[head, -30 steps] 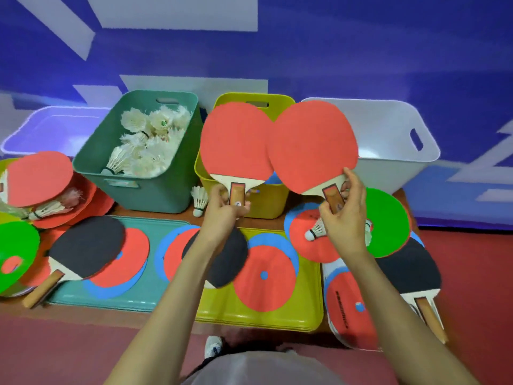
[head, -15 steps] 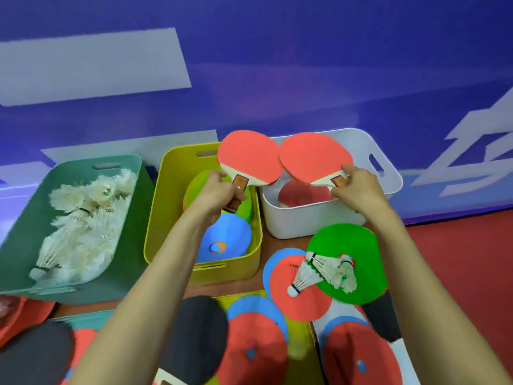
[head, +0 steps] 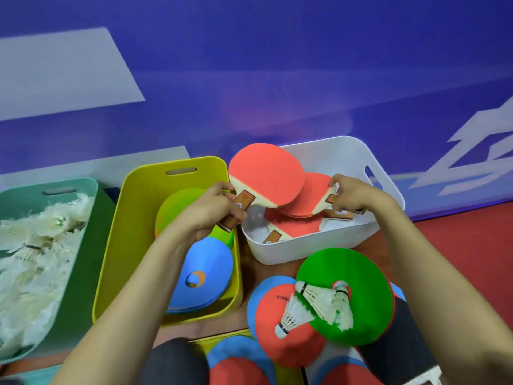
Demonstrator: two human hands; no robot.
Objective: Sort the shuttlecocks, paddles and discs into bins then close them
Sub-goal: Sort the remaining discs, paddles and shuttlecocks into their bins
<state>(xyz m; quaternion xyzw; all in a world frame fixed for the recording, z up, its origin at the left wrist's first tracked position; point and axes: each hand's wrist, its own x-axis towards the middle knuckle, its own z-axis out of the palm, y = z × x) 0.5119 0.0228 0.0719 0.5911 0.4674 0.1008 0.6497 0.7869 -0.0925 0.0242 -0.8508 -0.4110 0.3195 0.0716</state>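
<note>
Red paddles [head: 265, 176] in a white bin [head: 327, 245], yellow bin [head: 133, 218], green bin [head: 80, 262], white shuttlecocks [head: 30, 259].

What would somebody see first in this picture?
Two bright red paddles at the white bin, back right: the left hand holds the top paddle over its edge, and the right hand holds a lower paddle inside it. Far left, a green bin is heaped with white shuttlecocks.

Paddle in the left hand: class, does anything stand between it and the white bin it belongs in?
Nothing visible does. The left hand grips the paddle by its handle, blade above the open white bin; paddles inside lie low, and the right hand holds a second paddle further right.
</note>
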